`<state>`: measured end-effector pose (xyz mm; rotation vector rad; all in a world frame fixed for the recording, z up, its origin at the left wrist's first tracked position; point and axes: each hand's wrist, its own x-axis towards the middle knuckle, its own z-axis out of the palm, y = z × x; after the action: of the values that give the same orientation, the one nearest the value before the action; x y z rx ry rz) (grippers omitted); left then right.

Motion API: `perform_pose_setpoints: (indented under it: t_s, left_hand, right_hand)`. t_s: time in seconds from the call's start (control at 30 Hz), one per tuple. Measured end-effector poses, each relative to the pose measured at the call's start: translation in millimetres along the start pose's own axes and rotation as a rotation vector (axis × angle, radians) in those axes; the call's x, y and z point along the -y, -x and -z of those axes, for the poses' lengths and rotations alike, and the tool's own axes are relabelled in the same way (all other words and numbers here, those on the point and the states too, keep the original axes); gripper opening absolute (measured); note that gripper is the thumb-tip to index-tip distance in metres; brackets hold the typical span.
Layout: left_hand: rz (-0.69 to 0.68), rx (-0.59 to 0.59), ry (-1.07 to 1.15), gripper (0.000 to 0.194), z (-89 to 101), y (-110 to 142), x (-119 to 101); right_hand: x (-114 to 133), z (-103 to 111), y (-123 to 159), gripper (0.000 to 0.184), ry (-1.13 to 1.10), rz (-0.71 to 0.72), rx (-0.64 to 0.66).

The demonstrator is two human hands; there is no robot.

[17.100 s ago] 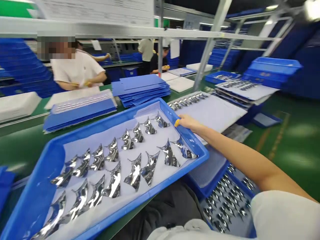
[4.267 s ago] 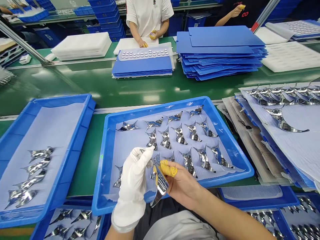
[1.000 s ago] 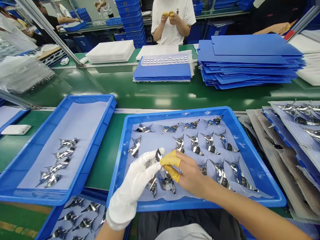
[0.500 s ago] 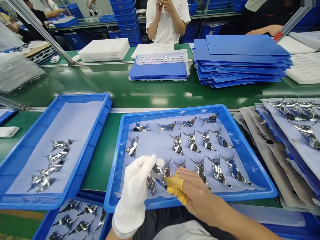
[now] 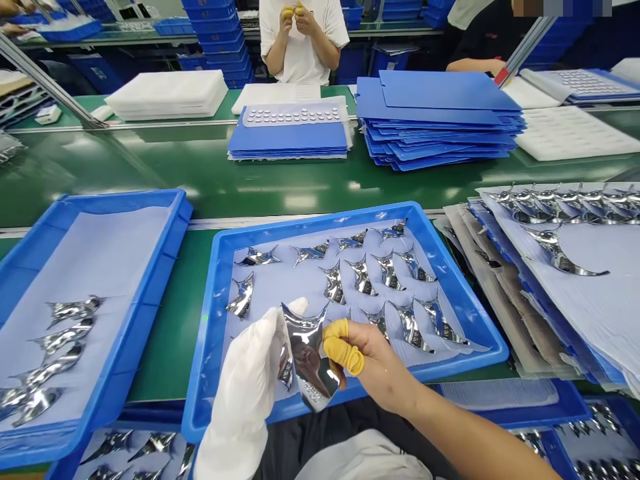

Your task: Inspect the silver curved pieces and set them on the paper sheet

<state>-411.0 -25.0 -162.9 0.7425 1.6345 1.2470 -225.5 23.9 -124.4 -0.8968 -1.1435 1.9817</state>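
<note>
1. Left hand [image 5: 239,400], in a white fabric glove [image 5: 247,360]: fingers closed up, pressed against one side of a mirror-bright curved piece [image 5: 307,357].
2. Right hand [image 5: 375,363], bare but for yellow finger cots [image 5: 343,347] on two fingers: narrow pinch on the piece's other side.
3. The piece is held up between both hands, tilted, above the near edge of a blue plastic tray [image 5: 215,327]. Its points stick up past the glove.
4. A second shiny curved piece [image 5: 286,368] shows just beside the glove. Cannot tell whether it is held or lying in the tray.
5. That tray has a pale lavender liner [image 5: 280,277], with more curved pieces [image 5: 361,277] laid out in loose rows.
6. Left of it, on the green table [image 5: 200,177], a second blue tray [image 5: 175,220] holds a short column of pieces [image 5: 65,347].
7. To the right, a pale sheet [image 5: 550,293] on a layered stack carries a row of pieces [image 5: 565,207], with one lying apart [image 5: 560,257].
8. Across the table: a stack of blue corrugated sheets [image 5: 440,120], white foam pads [image 5: 167,93], and a co-worker [image 5: 300,47] in a white T-shirt, both hands raised at the chest.
</note>
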Motion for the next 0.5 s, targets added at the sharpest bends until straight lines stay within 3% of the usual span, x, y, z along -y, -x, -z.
perform_pose_setpoints:
  t_s: [0.1, 0.2, 0.33, 0.5]
  left_hand:
    - [0.011, -0.014, -0.050, 0.030, -0.1, 2.7, -3.8]
    - [0.005, 0.120, 0.016, 0.032, -6.5, 4.0, -21.8]
    - [0.041, 0.175, 0.105, 0.037, -18.4, 3.4, -46.6]
    - [0.079, 0.197, 0.157, 0.042, -25.4, -0.6, -52.0]
  right_hand:
    - [-0.8, 0.8, 0.2, 0.040, 0.031, 0.041, 0.012]
    - [-2.0, 2.4, 0.7, 0.037, 0.097, 0.121, 0.030]
    - [-2.9, 3.5, 1.9, 0.034, 0.174, 0.212, 0.033]
    - [-5.3, 7.9, 0.2, 0.033, 0.235, 0.271, 0.024]
